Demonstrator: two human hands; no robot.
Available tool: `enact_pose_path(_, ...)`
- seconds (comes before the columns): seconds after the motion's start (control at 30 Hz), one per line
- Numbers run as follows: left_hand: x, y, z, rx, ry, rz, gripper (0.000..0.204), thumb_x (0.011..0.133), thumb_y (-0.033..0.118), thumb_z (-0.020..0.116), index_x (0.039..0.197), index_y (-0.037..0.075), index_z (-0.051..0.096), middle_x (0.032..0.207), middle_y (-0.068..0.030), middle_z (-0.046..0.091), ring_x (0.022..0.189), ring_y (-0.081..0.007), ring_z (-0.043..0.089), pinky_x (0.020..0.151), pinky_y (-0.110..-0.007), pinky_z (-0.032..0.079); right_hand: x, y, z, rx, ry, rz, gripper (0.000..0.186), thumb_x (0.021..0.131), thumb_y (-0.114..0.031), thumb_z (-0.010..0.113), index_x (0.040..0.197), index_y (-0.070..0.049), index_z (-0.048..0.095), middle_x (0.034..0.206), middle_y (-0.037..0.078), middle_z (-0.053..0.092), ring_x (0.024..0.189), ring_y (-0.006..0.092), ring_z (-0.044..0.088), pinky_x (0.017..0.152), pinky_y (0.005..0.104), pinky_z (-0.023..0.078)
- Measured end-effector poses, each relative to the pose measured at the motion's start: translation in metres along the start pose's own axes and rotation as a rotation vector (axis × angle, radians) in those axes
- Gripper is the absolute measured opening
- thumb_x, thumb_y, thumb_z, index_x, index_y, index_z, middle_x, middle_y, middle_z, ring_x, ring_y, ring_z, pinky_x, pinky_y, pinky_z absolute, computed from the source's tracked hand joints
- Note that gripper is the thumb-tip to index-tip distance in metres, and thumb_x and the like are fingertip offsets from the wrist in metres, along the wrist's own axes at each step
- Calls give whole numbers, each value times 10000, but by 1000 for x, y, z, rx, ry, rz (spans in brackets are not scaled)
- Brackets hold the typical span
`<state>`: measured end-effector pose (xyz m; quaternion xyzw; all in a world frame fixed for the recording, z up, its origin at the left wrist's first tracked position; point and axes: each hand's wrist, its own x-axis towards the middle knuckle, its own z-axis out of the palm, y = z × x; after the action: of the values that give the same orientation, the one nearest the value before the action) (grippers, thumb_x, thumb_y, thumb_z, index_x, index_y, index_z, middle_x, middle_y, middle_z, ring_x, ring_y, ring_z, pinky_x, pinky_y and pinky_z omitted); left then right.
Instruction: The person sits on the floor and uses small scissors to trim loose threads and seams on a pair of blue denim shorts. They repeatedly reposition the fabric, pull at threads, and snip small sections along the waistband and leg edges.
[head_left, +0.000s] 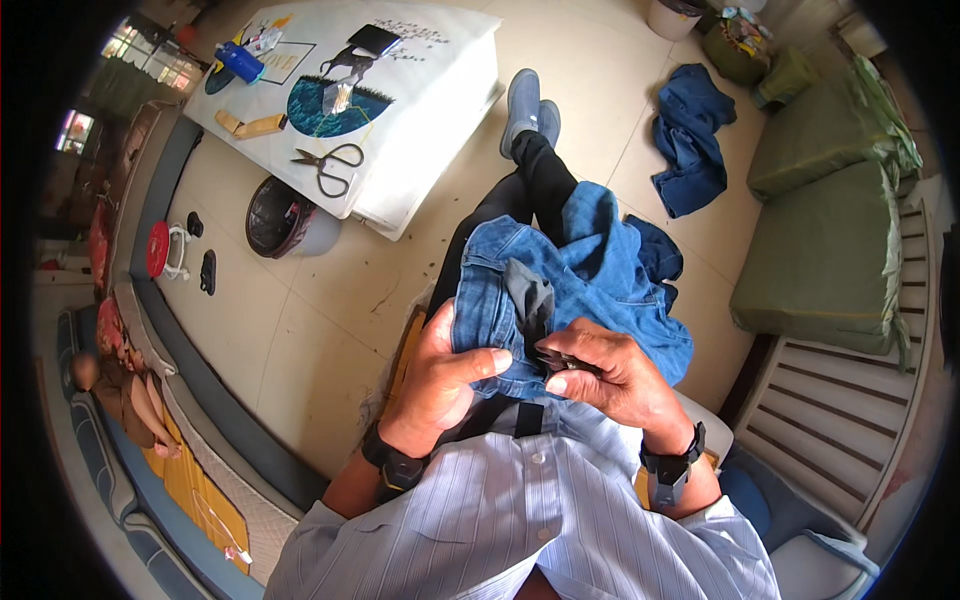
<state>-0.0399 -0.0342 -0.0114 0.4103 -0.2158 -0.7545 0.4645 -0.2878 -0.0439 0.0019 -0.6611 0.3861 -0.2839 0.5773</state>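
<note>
Blue jeans (610,275) lie across my lap, with the waistband bunched toward me and a grey pocket lining (528,290) showing in the opening. My left hand (435,385) is closed on the waistband, its thumb pressed flat on the denim from above. In my right hand (625,375) are small dark metal thread snips (570,362), gripped between thumb and fingers. Their tip points left and is close to the waistband fabric; whether the blades touch a thread is too small to tell.
A white-covered table (430,130) at the far left bears black scissors (332,168) and a blue bottle (240,62). Beneath its edge stands a waste bin (315,232). More jeans (690,140) lie on the floor. Green bundles (820,255) rest on a slatted bench (815,425). A person (135,400) is at far left.
</note>
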Motion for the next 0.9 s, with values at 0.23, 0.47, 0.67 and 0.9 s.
enact_pose_path(0.23,-1,-4,-2,-56,56,-38,626,830,-47,725,1427,11,545,1237,-60,685,1095,-170,679,1005,-338,546,-4,5,6,-107,40,-31,371,948,-178,810,1248,16,710,929,108,650,851,289,639,797,389,516)
enact_pose_path(0.47,-2,-3,-2,-121,44,-61,572,843,-71,710,1392,12,570,1185,-70,702,1043,-189,707,967,-358,574,-1,9,10,-362,122,-210,383,889,-103,824,1217,49,697,948,162,663,851,362,650,753,439,529)
enact_pose_path(0.67,-3,-3,-1,-160,37,-82,580,842,-77,723,1392,9,559,1194,-82,700,1053,-211,715,968,-379,583,1,8,10,-408,121,-215,385,868,-97,834,1198,47,700,921,164,658,851,363,655,745,444,530)
enact_pose_path(0.9,-3,-5,-3,-208,15,-86,540,863,-76,732,1375,1,579,1198,-90,707,1074,-221,714,988,-391,586,3,14,13,-411,124,-261,403,883,-117,829,1231,28,688,892,137,651,831,343,648,734,435,523)
